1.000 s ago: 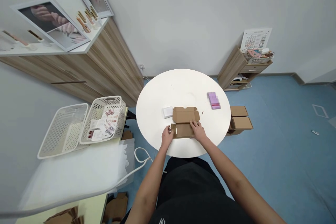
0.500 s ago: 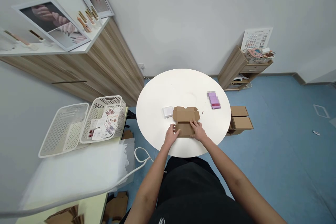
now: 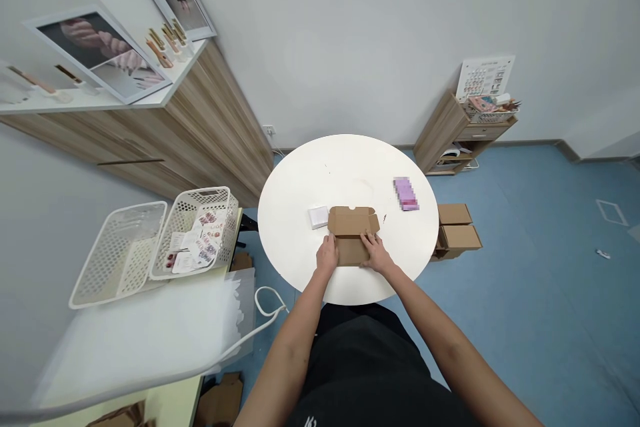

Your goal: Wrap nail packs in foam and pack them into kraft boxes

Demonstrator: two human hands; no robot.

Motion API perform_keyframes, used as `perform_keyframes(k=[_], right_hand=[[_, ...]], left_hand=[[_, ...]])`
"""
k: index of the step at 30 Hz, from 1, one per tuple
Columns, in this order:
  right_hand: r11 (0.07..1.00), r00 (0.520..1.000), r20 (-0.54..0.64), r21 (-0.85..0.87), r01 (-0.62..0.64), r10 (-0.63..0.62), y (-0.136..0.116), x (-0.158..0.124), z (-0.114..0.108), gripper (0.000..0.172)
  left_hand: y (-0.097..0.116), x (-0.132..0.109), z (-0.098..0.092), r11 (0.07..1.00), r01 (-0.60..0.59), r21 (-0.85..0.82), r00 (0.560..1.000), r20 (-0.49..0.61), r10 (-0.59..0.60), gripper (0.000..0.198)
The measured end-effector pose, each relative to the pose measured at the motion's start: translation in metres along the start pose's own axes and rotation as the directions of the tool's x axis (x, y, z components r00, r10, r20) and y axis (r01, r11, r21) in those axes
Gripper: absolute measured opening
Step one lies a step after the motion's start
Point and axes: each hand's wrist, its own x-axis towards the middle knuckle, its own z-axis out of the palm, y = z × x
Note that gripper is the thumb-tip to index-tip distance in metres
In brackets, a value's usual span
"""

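Note:
A brown cardboard box [image 3: 352, 252] lies on the white round table, its flapped lid folded out toward the far side. My left hand [image 3: 327, 254] is wrapped round the left side of the box, its fingers close together along the wall. At the right side, my right hand [image 3: 376, 253] grips the wall, thumb near the front edge and fingers reaching over it. Just left of the lid sits a small white box [image 3: 319, 217]. A purple packet [image 3: 406, 193], partly pixelated, rests farther right on the tabletop.
The round table [image 3: 300, 173] stands before me. White plastic baskets [image 3: 233, 220], one with printed cards, stand on a side table at left. Cardboard boxes [image 3: 461, 237] sit on the floor at right. A wooden cabinet [image 3: 225, 107] and a small shelf unit [image 3: 440, 127] stand along the wall.
My left hand has moved slightly up along the box's left side, its fingers drawing closer together. My right hand stays at the right side. The view has shifted slightly.

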Motion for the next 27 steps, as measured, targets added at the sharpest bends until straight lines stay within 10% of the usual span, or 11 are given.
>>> perform_keyframes(k=[7,12,21,27], right_hand=[[1.000,1.000,0.024,0.013,0.011,-0.011,0.000,0.001,-0.001,0.122],[1.000,1.000,0.018,0.013,0.023,-0.023,0.003,0.002,-0.001,0.120],[0.998,0.998,0.017,0.031,0.052,-0.052,0.006,0.003,-0.001,0.118],[0.974,0.942,-0.321,0.226,-0.023,0.096,0.026,-0.012,-0.001,0.062]], left_hand=[[0.001,0.001,0.003,0.997,-0.054,0.047,0.998,0.022,0.053,0.040],[0.007,-0.017,-0.001,0.985,-0.159,0.073,0.986,-0.043,0.162,0.084],[0.012,0.000,0.003,0.954,-0.274,0.119,0.951,0.183,0.250,0.104],[0.013,-0.001,0.010,0.922,-0.291,0.255,0.951,0.178,0.251,0.102]])
